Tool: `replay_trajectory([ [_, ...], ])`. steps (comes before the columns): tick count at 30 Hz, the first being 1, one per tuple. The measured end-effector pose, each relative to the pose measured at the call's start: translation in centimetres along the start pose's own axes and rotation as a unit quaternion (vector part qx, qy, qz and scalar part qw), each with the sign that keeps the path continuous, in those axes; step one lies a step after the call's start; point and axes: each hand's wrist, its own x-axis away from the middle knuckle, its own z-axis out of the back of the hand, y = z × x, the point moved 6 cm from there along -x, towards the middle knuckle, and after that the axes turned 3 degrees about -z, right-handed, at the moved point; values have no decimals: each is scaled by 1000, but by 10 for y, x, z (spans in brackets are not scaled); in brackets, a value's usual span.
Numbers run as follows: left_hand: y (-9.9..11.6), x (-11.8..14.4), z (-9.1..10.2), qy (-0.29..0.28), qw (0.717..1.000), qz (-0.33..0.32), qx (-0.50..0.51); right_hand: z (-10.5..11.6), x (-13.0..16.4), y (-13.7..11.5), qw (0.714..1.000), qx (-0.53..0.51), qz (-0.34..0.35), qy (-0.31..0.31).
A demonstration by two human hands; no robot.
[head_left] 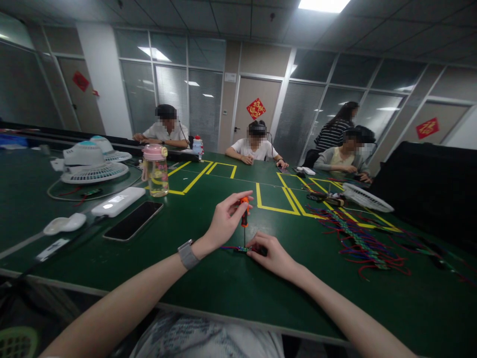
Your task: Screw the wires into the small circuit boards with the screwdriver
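My left hand (pixel 226 219) has its fingers around the orange and black handle of a screwdriver (pixel 244 219), which stands upright. Its thin shaft runs down to a small green circuit board (pixel 242 249) on the table; whether the tip sits in a screw is too small to tell. With thumb and fingers, my right hand (pixel 271 253) pinches the right end of that board and partly covers it. Red and blue wires trail from the board's left end. A grey-banded watch is on my left wrist.
On the green table (pixel 201 293) lie a phone (pixel 134 221), a white power bank (pixel 118 201), a pink-lidded bottle (pixel 156 171) and white fan parts (pixel 93 161) at left. Many wired circuit boards (pixel 359 238) lie at right. Several people are across the table.
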Motion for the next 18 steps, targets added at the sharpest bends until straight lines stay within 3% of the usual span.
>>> replay_trajectory([
  [5, 0, 0, 7, 38, 996, -35, -77, 1, 1, -1, 1000, 0, 0, -2],
  [11, -1, -1, 4, 20, 1000, 0, 13, 1, 0, -2, 1000, 2, -4, -7],
  [18, 4, 1, 12, 67, 990, -66, -105, 1, 0, -2, 1000, 5, -4, -4],
])
